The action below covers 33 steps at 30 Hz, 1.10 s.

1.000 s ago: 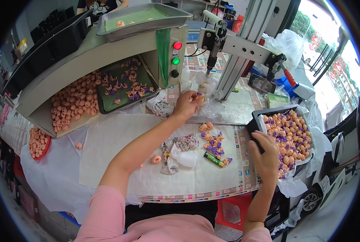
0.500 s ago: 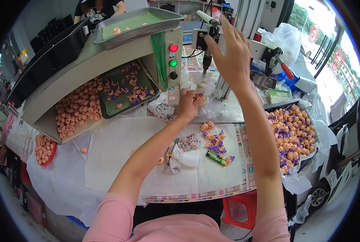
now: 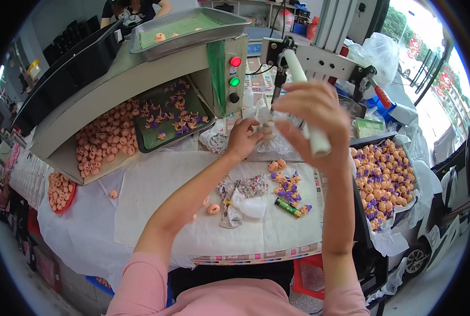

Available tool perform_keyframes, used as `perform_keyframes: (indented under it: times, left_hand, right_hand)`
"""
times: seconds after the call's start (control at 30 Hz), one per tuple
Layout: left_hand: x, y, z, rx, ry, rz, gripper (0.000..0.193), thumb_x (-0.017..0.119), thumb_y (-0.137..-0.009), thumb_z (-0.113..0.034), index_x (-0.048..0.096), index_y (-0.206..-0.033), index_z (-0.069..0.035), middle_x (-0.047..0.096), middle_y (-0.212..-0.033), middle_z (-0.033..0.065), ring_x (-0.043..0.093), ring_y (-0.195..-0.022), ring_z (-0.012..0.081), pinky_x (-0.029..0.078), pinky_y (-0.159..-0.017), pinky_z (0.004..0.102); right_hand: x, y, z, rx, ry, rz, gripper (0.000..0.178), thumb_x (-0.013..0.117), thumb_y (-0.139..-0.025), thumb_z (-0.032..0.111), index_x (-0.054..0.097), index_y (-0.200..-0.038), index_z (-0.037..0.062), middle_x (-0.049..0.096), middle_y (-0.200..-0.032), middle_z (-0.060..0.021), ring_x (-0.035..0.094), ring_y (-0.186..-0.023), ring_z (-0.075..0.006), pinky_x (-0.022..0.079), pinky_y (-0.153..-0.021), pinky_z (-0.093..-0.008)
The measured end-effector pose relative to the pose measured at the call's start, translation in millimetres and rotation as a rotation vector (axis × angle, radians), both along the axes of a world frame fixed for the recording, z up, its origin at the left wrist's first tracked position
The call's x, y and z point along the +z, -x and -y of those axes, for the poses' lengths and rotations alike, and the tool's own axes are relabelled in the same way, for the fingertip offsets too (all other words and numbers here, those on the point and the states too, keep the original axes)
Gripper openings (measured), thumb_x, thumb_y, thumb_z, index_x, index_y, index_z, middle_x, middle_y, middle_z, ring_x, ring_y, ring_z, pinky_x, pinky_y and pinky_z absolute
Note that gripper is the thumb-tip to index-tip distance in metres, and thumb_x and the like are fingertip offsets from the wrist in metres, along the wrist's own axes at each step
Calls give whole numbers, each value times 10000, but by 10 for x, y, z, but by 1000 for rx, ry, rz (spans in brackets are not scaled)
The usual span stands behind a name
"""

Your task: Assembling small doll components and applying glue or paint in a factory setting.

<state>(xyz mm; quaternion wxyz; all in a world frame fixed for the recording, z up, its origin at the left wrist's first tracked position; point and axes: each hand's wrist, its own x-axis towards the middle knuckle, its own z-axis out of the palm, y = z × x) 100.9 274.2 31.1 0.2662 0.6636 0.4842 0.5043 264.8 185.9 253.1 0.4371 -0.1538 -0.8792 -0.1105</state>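
My left hand (image 3: 243, 139) is curled at the plastic-wrapped base of a bench press. Its thumb and fingertips close on the side of a small flesh-coloured doll piece (image 3: 267, 128), partly hidden, below the press's dark spindle (image 3: 278, 94). My right hand (image 3: 319, 113), smeared by motion, wraps over the white lever handle (image 3: 296, 67), whose lower end shows beneath the palm. Nearer me on the paper lie several purple-and-flesh doll pieces (image 3: 287, 185), round doll heads (image 3: 213, 209), a green tube (image 3: 287, 207) and a floral cloth (image 3: 251, 185).
At left, an oven-like machine (image 3: 190, 55) holds many doll heads (image 3: 106, 139) and a dark tray (image 3: 156, 141) of small pieces. A metal tray (image 3: 193, 41) rests on top. A lined box (image 3: 385, 181) of doll pieces stands right. A red stool (image 3: 306, 276) is below; another person (image 3: 135, 10) is behind.
My right hand has come down toward me, and the white lever handle has swung down with it. My left hand stays by the press base, with the doll piece now under the spindle.
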Motion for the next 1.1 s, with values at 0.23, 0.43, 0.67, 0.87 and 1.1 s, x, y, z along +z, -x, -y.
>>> perform_keyframes:
  times: [0.23,0.43,0.67,0.87,1.1]
  left_hand:
    - [426,728,1009,-372,598,896,307,531,-937,-94,512,-1237,-33,541,-1049,38,571,-915,123,497,-831,305]
    - [463,1029,2029,-476,780,1001,286,540,-979,-142,518,-1236,-18,579,-1160,65,615,-907,107,536,-852,255]
    - [192,1062,2714,-353,869,1273,231,603,-941,-110,566,-1169,-113,593,-1171,49,625,-1052,146,539,-895,263]
    - [-1,998,2865,-383,864,1431,214,609,-933,-105,567,-1144,-106,585,-1190,61,627,-1059,180,556,-890,274]
    - [-148,922,2843,-403,904,1431,273,620,-924,-110,550,-1187,-83,580,-1209,71,630,-1061,192,552,-906,282]
  right_hand:
    - [-1111,-28,767,-283,452,-135,424,714,-769,21,608,-1179,-7,616,-1197,-165,583,-1103,-322,447,-955,-391]
    - [-1915,260,1087,-384,676,-46,388,741,-766,99,635,-1132,27,631,-1132,-132,556,-1050,-321,422,-917,-430]
    - [-1988,376,1198,-355,816,18,415,779,-732,124,625,-1106,30,609,-974,-132,565,-925,-309,445,-814,-412]
    - [-1879,344,1468,-327,1038,-333,369,775,-742,70,607,-1065,7,580,-922,-83,584,-871,-197,475,-743,-316]
    - [-1863,307,1864,-209,1398,-786,381,852,-701,123,617,-980,15,542,-957,-53,551,-875,-153,464,-742,-275]
